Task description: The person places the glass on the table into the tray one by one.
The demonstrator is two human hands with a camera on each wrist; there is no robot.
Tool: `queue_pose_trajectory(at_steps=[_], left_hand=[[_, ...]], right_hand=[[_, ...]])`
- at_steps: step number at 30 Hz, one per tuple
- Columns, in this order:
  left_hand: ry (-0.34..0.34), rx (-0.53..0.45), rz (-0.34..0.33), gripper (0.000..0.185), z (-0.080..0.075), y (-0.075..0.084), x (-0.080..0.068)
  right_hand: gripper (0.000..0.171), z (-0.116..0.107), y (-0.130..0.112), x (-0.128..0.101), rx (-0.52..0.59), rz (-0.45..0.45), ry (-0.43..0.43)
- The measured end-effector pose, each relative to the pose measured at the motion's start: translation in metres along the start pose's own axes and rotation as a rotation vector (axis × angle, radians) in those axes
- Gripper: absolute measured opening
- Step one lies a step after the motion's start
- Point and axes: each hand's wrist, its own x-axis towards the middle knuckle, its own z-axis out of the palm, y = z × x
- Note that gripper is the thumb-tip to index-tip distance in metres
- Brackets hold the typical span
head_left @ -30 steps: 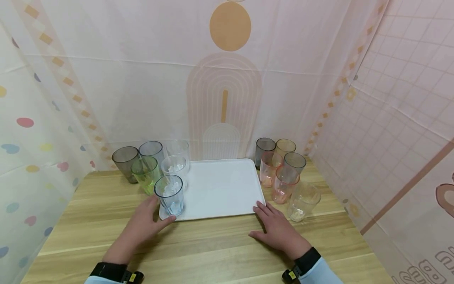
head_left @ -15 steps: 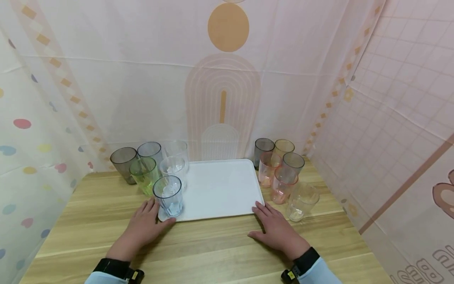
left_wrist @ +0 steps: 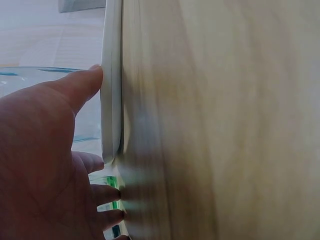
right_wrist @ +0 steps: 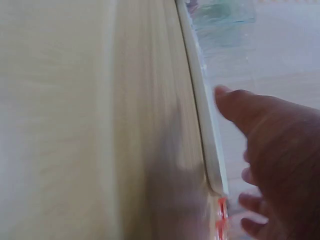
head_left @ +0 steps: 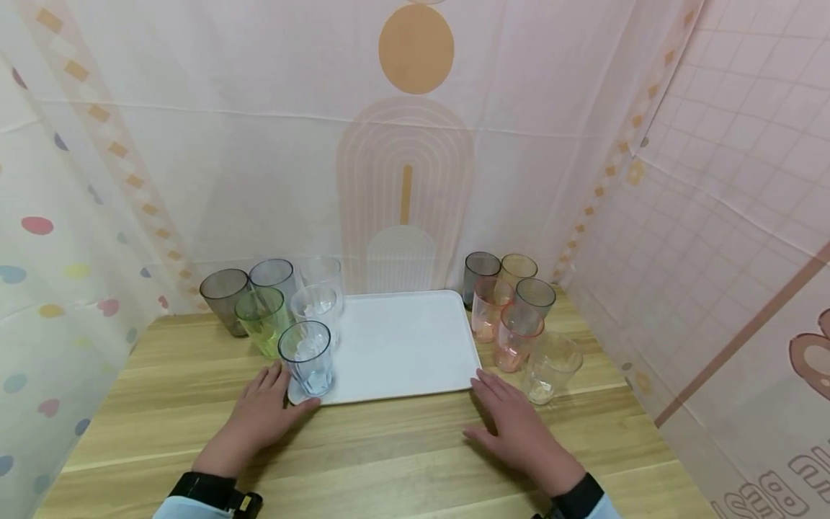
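Observation:
A white rectangular tray (head_left: 405, 353) lies at the middle of the wooden table. On its front left corner stands a light blue drinking glass (head_left: 308, 360), upright. My left hand (head_left: 262, 411) is at that corner, fingers stretched along the left side and the thumb at the front edge; in the left wrist view the thumb tip touches the tray rim (left_wrist: 111, 90). My right hand (head_left: 515, 422) lies by the front right corner, fingers extended and holding nothing. In the right wrist view its thumb (right_wrist: 235, 102) appears over the tray edge; contact is unclear.
Left of the tray stand a smoky brown glass (head_left: 223, 303), a blue-grey glass (head_left: 272, 272), a green glass (head_left: 262, 324) and clear glasses (head_left: 315, 306). At right are a dark grey glass (head_left: 481, 277), pink glasses (head_left: 491, 317), an amber glass (head_left: 519, 268) and a clear glass (head_left: 551, 367). Curtains (head_left: 259, 166) hang behind.
My right hand has shifted slightly right and toward the front, off its earlier place at the tray's corner. The left hand has settled flatter beside the light blue glass. The glasses stay put.

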Motion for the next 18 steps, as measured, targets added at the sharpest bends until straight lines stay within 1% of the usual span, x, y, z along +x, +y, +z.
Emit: queue_pose_trajectory(at_steps=[2,4,6,8,10,12,14,16,18], left_hand=[[0.002,-0.002,0.000,0.112,-0.001,0.001,0.000],[0.000,-0.005,-0.001,0.112,-0.002,0.001,0.000],[-0.003,-0.006,0.000,0.112,-0.003,0.002,0.000],[-0.004,-0.010,0.001,0.113,-0.003,0.002,0.000],[-0.005,-0.015,0.001,0.114,-0.003,0.002,0.001],[-0.006,-0.019,0.000,0.115,-0.002,0.001,0.002],[-0.015,-0.018,-0.006,0.117,-0.001,0.000,0.003],[-0.025,-0.015,-0.014,0.119,0.001,-0.002,0.004],[-0.035,-0.015,-0.020,0.121,0.002,-0.003,0.005]], right_hand=[[0.074,-0.005,0.002,-0.013,0.022,0.009,0.073],[0.059,-0.011,0.004,-0.025,0.074,0.056,0.131],[0.042,-0.019,0.009,-0.037,0.151,0.143,0.168],[0.027,-0.028,0.016,-0.047,0.226,0.258,0.199],[0.019,-0.037,0.025,-0.054,0.280,0.373,0.248],[0.021,-0.045,0.035,-0.059,0.308,0.467,0.309],[0.032,-0.051,0.045,-0.061,0.312,0.535,0.364],[0.048,-0.055,0.052,-0.060,0.334,0.567,0.396],[0.065,-0.056,0.058,-0.054,0.389,0.561,0.418]])
